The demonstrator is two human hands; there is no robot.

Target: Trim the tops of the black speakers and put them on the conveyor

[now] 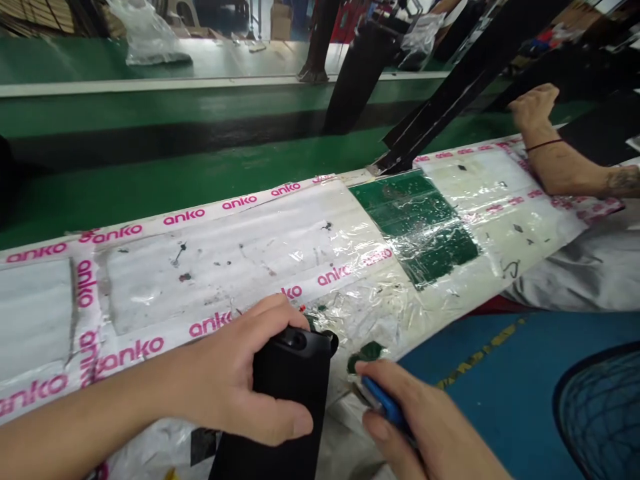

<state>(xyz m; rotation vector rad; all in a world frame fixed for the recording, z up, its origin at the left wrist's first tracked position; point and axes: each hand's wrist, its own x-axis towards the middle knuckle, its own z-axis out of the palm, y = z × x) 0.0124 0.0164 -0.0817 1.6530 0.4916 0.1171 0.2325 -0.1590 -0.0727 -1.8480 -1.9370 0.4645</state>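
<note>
My left hand (235,373) is wrapped over a long black case-like piece (287,400) with a dark round opening near its far end. The thumb lies on its face and the fingers curl over the far side. In my right hand (425,420) is a blue utility knife (384,402), pinched between thumb and forefinger, its metal front part pointing toward the black piece. A small gap separates the knife from the piece. Both are held over the near edge of a bench (240,253) covered in white sheeting and pink-lettered "anko" tape.
A co-worker's forearm and fist (560,140) rest by the bench's right end. A green patch (415,227) shows between the sheets. A black slanted post (450,93) rises behind. Beyond runs a green conveyor surface (200,153). A black mesh basket (605,407) stands lower right.
</note>
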